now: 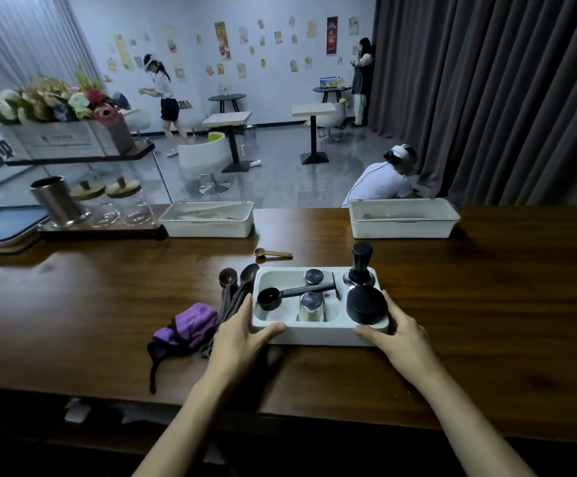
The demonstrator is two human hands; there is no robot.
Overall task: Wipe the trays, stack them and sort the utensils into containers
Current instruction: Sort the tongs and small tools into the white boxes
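1. Head view: white tray (pixel 318 335) at frame centre on wooden counter (pixel 108 304), holding tamper (pixel 361 266), black scoop (pixel 269 299), metal cups (pixel 311 306).
2. Gripping tray ends with left hand (pixel 242 333) and right hand (pixel 400 335), thumbs on near rim.
3. Just left of tray: purple cloth (pixel 187 327), dark spoons (pixel 242 287).

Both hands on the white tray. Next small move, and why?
Probably free the right hand and lift the black scoop out. Both hands grip the white tray at its near corners, but it holds the scoop, steel cups and a tamper, so it can't be wiped yet. The purple cloth lies by the left hand.
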